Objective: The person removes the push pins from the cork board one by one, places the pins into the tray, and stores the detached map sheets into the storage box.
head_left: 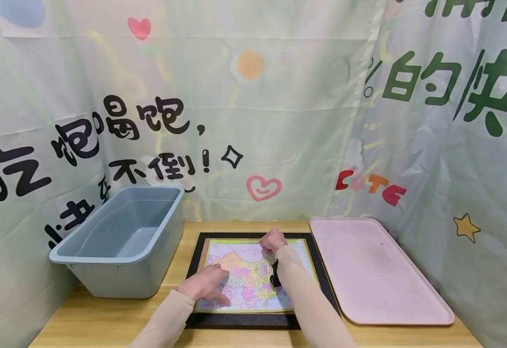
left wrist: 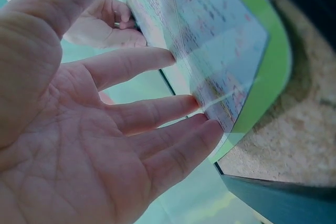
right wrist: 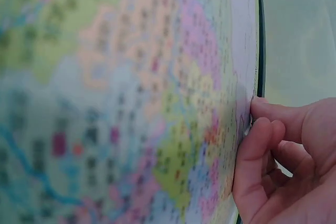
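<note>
A colourful printed map (head_left: 240, 275) with a green border lies on a cork board (left wrist: 278, 145) in a black frame (head_left: 244, 320). My left hand (head_left: 207, 282) rests on the map's left side, its fingers spread and fairly straight. In the left wrist view, the fingertips (left wrist: 210, 124) touch the map near a corner. My right hand (head_left: 274, 240) is at the map's upper edge, right of the middle. Its thumb and forefinger (right wrist: 262, 129) pinch a tiny thing right at the map's surface; the fingertips mostly hide it, and I cannot tell its kind.
A grey-blue plastic tub (head_left: 118, 278) stands left of the framed board. At the right, a pink tray (head_left: 379, 270) lies close beside the frame. All sit on a wooden table (head_left: 105, 319), with printed curtains (head_left: 279, 121) hanging behind and at both sides.
</note>
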`<state>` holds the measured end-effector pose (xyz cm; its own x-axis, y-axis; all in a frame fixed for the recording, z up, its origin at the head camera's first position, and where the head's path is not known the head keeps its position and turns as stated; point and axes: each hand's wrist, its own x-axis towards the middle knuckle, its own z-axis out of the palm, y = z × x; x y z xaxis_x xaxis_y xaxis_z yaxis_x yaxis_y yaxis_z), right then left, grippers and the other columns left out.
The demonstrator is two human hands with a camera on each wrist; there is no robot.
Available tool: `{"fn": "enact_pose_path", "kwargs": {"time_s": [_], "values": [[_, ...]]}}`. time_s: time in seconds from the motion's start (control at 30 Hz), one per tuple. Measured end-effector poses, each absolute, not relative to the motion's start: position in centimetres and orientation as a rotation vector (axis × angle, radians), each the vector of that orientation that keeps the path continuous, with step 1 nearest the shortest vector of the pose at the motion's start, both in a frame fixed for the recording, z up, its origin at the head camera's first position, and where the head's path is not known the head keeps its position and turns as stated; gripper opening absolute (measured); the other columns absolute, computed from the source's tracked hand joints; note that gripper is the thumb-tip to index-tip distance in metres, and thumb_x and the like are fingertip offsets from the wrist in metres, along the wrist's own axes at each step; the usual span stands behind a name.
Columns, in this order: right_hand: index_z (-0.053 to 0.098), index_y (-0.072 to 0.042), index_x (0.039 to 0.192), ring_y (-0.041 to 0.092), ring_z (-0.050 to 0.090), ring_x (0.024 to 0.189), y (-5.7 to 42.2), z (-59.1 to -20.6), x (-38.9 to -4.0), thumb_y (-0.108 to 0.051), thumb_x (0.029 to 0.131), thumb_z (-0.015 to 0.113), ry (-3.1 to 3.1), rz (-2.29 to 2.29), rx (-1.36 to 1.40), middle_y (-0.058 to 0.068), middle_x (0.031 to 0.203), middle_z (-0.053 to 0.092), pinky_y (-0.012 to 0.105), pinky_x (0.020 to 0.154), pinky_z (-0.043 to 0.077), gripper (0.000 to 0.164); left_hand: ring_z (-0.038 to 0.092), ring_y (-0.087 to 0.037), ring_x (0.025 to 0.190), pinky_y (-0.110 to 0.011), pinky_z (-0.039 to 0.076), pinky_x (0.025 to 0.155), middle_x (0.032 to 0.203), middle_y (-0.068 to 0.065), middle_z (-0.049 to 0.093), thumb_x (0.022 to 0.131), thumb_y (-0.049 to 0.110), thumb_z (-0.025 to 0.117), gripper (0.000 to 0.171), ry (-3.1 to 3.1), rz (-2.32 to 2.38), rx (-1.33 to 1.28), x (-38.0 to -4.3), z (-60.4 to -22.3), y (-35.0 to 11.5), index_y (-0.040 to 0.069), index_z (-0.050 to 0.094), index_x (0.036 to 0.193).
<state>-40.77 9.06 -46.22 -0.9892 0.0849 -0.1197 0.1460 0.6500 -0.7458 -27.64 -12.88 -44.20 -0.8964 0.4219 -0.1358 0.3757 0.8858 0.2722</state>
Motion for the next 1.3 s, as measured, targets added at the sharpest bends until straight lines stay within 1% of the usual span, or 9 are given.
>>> {"fn": "enact_pose_path", "kwargs": {"time_s": [0.3,0.43,0.5,0.63,0.73,0.83,1.0,1.23,1.3], "values": [[0.074,-0.006,0.094,0.022,0.052,0.068,9.2,-45.98,-40.26,-0.01,0.093,0.061,2.747,-1.275,0.153,0.01,0.093,0.068,0.032,0.058,0.04,0.013,0.049,-0.039,0.13,-0.054,0.042,0.106,0.139,-0.022,0.054,0.069,0.04,0.088,0.076,2.855,0.346,0.605,-27.71,-44.32,-12.76,0.005,0.061,0.131],[0.073,-0.008,0.094,0.02,0.052,0.069,9.11,-45.82,-40.17,-0.012,0.093,0.06,2.754,-1.256,0.166,0.007,0.09,0.066,0.031,0.059,0.041,0.014,0.048,-0.039,0.132,-0.054,0.041,0.107,0.141,-0.022,0.052,0.069,0.04,0.088,0.076,2.858,0.344,0.596,-27.6,-44.16,-12.78,0.005,0.06,0.132],[0.071,-0.007,0.089,0.02,0.048,0.065,9.11,-45.79,-40.08,-0.012,0.093,0.059,2.755,-1.248,0.165,0.007,0.083,0.062,0.031,0.059,0.039,0.014,0.047,-0.039,0.133,-0.054,0.041,0.107,0.142,-0.023,0.051,0.07,0.04,0.088,0.077,2.857,0.348,0.594,-27.57,-44.15,-12.78,0.005,0.06,0.132],[0.071,-0.006,0.088,0.02,0.047,0.063,9.27,-46.1,-40.23,-0.013,0.092,0.061,2.756,-1.26,0.14,0.007,0.079,0.061,0.032,0.059,0.039,0.013,0.047,-0.04,0.133,-0.054,0.041,0.107,0.142,-0.023,0.05,0.07,0.039,0.088,0.077,2.857,0.357,0.595,-27.51,-44.2,-12.83,0.005,0.06,0.133],[0.073,-0.007,0.092,0.02,0.053,0.066,9.39,-46.43,-40.42,-0.014,0.091,0.064,2.759,-1.279,0.135,0.007,0.082,0.065,0.031,0.059,0.042,0.011,0.046,-0.04,0.134,-0.055,0.04,0.107,0.143,-0.023,0.05,0.07,0.039,0.087,0.077,2.856,0.36,0.589,-27.49,-44.19,-12.86,0.005,0.059,0.133],[0.074,-0.007,0.09,0.021,0.055,0.068,9.45,-46.6,-40.53,-0.015,0.09,0.066,2.753,-1.294,0.15,0.008,0.082,0.066,0.032,0.06,0.043,0.011,0.046,-0.04,0.133,-0.055,0.041,0.107,0.143,-0.023,0.05,0.07,0.04,0.087,0.078,2.855,0.361,0.584,-27.48,-44.16,-12.87,0.005,0.059,0.134],[0.073,-0.007,0.087,0.022,0.052,0.067,9.39,-46.54,-40.55,-0.014,0.09,0.066,2.747,-1.283,0.154,0.008,0.077,0.063,0.033,0.061,0.041,0.01,0.047,-0.04,0.132,-0.055,0.042,0.106,0.142,-0.023,0.05,0.07,0.04,0.088,0.078,2.852,0.367,0.588,-27.49,-44.24,-12.86,0.005,0.059,0.133],[0.075,-0.008,0.09,0.022,0.057,0.071,9.41,-46.62,-40.6,-0.014,0.09,0.067,2.755,-1.271,0.152,0.008,0.091,0.069,0.031,0.059,0.044,0.01,0.049,-0.039,0.131,-0.053,0.041,0.107,0.141,-0.021,0.052,0.07,0.04,0.087,0.077,2.855,0.345,0.59,-27.58,-44.34,-12.84,0.006,0.06,0.133],[0.075,-0.008,0.09,0.022,0.057,0.071,9.38,-46.5,-40.58,-0.014,0.09,0.068,2.753,-1.28,0.15,0.009,0.091,0.069,0.031,0.059,0.045,0.01,0.049,-0.039,0.131,-0.053,0.042,0.106,0.141,-0.022,0.052,0.07,0.04,0.087,0.076,2.856,0.347,0.595,-27.64,-44.31,-12.85,0.005,0.06,0.133]]}}
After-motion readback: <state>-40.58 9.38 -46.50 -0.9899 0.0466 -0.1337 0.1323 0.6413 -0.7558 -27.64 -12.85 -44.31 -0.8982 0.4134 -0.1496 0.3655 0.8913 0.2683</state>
